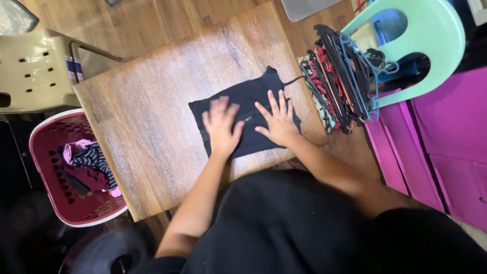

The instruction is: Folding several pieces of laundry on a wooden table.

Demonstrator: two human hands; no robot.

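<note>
A folded black garment (243, 99) lies flat on a worn wooden table (152, 116). Both my hands press down on it, palms flat. My left hand (221, 127) rests on the garment's near left part, fingers together and slightly blurred. My right hand (278, 122) lies on its near right part, fingers spread. Neither hand grips anything. A thin black strap or cord runs from the garment's far right corner toward a pile of hangers (340, 76).
The pile of plastic hangers, black, red and blue, sits at the table's right end. A mint green plastic chair (431, 45) and pink drawers (446, 142) stand to the right. A maroon laundry basket (45, 167) with clothes and a beige chair (35, 71) stand left.
</note>
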